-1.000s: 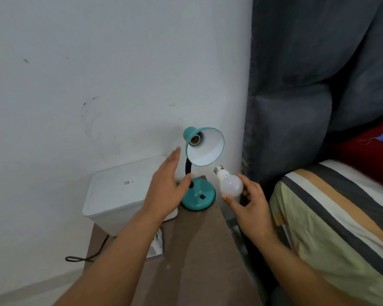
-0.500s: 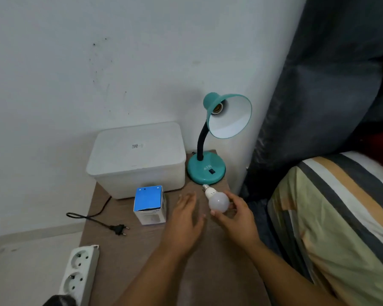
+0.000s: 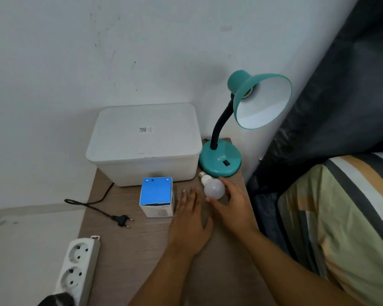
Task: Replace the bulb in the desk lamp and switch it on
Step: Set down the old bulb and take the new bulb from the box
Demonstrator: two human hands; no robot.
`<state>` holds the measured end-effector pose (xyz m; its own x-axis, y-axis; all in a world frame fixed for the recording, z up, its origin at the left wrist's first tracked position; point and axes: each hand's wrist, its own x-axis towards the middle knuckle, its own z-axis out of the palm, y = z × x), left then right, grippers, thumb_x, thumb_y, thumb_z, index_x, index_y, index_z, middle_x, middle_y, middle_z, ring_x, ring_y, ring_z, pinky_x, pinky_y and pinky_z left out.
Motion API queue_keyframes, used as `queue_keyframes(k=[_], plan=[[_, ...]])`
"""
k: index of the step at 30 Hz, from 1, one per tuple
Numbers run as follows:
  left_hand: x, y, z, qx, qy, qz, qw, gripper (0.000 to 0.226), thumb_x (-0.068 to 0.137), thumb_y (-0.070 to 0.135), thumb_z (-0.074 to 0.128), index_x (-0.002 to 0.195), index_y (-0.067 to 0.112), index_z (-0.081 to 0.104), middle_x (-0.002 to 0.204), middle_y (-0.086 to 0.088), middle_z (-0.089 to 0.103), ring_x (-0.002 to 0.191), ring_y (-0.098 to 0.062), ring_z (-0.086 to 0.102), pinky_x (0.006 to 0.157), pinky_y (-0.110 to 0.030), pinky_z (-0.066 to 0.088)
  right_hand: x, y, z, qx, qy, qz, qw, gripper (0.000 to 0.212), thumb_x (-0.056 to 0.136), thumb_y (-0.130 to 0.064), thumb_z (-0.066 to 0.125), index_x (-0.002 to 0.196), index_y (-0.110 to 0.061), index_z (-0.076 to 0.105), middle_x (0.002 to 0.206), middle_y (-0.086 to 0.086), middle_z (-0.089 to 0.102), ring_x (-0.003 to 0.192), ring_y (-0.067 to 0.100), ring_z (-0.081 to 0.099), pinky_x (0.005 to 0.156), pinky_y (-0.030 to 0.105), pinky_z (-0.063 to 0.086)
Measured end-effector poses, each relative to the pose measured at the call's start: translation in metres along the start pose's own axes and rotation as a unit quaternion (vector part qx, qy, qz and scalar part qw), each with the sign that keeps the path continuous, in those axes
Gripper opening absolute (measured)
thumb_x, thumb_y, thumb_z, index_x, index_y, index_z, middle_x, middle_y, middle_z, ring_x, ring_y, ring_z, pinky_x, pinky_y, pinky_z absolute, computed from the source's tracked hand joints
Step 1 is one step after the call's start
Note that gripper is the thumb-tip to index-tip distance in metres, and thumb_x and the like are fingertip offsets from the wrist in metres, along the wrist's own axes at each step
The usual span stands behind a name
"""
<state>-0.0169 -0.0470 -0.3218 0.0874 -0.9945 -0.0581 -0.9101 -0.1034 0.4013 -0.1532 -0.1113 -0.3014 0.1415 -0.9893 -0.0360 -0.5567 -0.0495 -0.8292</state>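
Bulb in right hand, screw base twd lamp.

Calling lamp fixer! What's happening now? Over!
Right hand holding bulb low by lamp base. Left hand open, flat, empty. Socket empty. Plug loose on table.
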Motion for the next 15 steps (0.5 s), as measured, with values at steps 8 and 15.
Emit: queue_keyframes(k=[8, 15], plan=[[0.0003, 0.0002, 0.0022, 0.008, 0.005, 0.002, 1.000, 0.081, 0.093, 0.059, 0.029, 0.159, 0.017, 0.008, 0.168, -0.005, 0.002, 0.154, -0.021, -0.009, 0.125, -0.036, -0.003, 0.0104, -0.0083, 0.0048, -0.042, 0.010, -0.018, 0.999, 0.080, 0.071, -0.062, 0.071, 0.139, -0.025, 0.051, 0.138, -0.003, 0.058, 0.128, 0.015, 0.052, 0.107, 0.047, 0.044], [-0.0009, 0.0020, -0.0033, 0.009, -0.002, 0.010, 1.000, 0.077, 0.096, 0.053, 0.036, 0.159, 0.015, 0.011, 0.167, -0.006, 0.003, 0.152, -0.019, -0.011, 0.117, -0.029, -0.014, 0.0053, -0.0027, 0.0004, -0.001, -0.010, 0.000, 1.000, 0.086, 0.071, -0.049, 0.081, 0.146, -0.032, 0.042, 0.142, -0.010, 0.053, 0.130, 0.008, 0.049, 0.107, 0.043, 0.045]])
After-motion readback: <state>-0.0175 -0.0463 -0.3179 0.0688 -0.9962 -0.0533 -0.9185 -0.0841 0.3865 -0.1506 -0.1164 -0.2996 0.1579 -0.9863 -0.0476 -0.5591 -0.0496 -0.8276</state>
